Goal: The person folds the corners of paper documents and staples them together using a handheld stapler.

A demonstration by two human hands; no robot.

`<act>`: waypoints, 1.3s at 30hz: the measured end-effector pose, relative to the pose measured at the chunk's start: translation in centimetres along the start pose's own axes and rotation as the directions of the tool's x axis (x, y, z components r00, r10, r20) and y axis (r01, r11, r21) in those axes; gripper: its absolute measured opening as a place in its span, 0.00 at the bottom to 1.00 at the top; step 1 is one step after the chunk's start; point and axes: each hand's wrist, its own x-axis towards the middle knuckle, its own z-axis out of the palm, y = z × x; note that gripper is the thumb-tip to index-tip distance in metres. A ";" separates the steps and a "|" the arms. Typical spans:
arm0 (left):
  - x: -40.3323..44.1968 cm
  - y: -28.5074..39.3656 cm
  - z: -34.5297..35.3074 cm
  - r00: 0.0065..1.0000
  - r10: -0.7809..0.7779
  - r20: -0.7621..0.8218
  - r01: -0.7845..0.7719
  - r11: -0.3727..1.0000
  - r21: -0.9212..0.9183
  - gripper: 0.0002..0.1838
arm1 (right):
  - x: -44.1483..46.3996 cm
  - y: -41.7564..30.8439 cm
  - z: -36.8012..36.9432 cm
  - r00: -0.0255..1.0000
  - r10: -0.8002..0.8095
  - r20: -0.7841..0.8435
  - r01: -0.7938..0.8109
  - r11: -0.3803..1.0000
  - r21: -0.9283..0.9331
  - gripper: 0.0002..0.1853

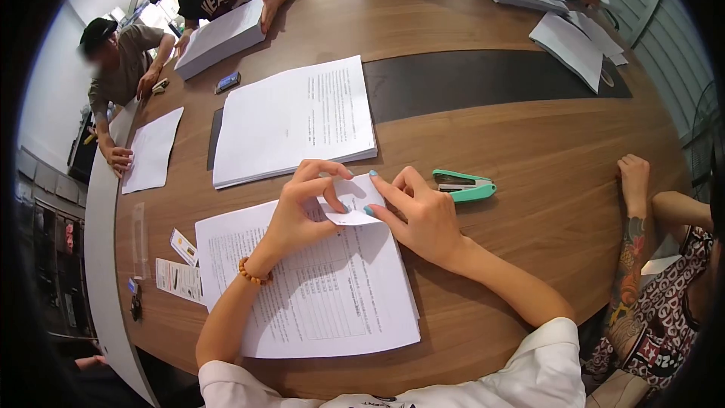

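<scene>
Head view shows our left hand (302, 208) and right hand (427, 215) meeting over the far right corner of the near paper pile (332, 295), a little apart from each other with the raised paper (355, 198) between them. Our left thumb and fingers pinch its left side. Our right forefinger and thumb touch its right side with their tips spread; whether they also grip, we cannot tell. Nor can we tell if it is one sheet or several.

We probably raise that corner because paper is easiest to separate at an edge, and two hands steady it from both sides. Our left forearm crosses above the pile, which likely lies so close to us for easy reach. Beyond the pile sits the printed stack (294, 125), perhaps set there to leave us working room. Past the pile's far right corner lies the green stapler (470, 189), near our right hand and untouched.
</scene>
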 end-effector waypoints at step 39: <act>0.3 3.9 -9.9 0.984 0.006 -0.180 -0.018 0.998 -0.067 0.04 | 0.5 1.8 1.2 0.917 0.329 0.228 -0.400 0.775 0.489 0.20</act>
